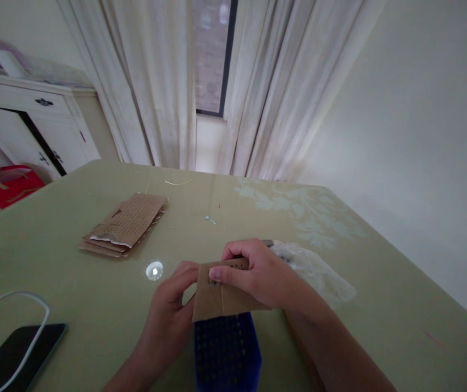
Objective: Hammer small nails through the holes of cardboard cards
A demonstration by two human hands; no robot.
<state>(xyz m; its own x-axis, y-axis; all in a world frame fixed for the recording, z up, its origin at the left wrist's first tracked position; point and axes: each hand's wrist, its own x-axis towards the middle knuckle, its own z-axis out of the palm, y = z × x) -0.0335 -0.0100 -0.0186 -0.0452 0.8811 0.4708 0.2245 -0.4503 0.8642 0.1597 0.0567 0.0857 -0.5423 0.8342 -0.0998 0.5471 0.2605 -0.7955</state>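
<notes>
A piece of brown cardboard (211,302) with rows of small holes is held between my two hands, above the table's near middle. My left hand (172,302) grips its left edge, with the thumb toward me and fingers partly hidden behind. My right hand (260,275) pinches the top, its thumb pressed on the face beside a small dark cut-out. Just below the cardboard stands a blue box (227,351) with a grid of small dots, its top hidden by the cardboard. Whether the two touch I cannot tell.
A stack of perforated cardboard (129,223) lies at the left back of the table (192,212). A clear plastic bag (319,275) rests beyond my right wrist. At the near left is a dark phone (21,354) under a white cable (40,299). Small scraps (209,219) lie at the back.
</notes>
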